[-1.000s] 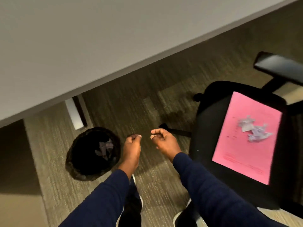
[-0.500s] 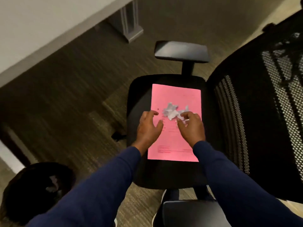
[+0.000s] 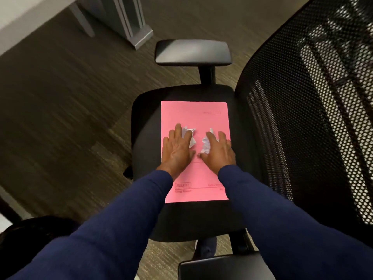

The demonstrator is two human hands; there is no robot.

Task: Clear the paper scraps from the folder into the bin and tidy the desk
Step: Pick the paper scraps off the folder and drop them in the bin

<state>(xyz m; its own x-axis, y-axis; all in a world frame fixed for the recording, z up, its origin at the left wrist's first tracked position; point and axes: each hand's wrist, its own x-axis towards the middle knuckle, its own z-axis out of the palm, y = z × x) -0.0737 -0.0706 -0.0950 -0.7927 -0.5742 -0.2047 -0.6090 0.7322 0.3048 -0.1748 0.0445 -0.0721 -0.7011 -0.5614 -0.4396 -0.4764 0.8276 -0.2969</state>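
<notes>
A pink folder (image 3: 194, 114) lies flat on the black seat of an office chair (image 3: 147, 126). Two crumpled white paper scraps rest on its middle. My left hand (image 3: 177, 148) lies palm down with fingers spread over the left scrap (image 3: 191, 136). My right hand (image 3: 219, 151) lies palm down beside it, thumb and forefinger on either side of the right scrap (image 3: 205, 144). Neither scrap is lifted off the folder. The black bin (image 3: 24, 231) shows at the lower left, partly hidden by my left sleeve.
The chair's mesh backrest (image 3: 314, 118) rises at the right. One armrest (image 3: 192, 52) is beyond the seat and another (image 3: 220, 267) is near me. A grey desk leg (image 3: 129, 23) and the desk edge stand at the upper left on carpet.
My view swung from the bin to the chair. Both hands moved from above the floor beside the bin onto the folder, and the scraps now sit apart, one under each hand.
</notes>
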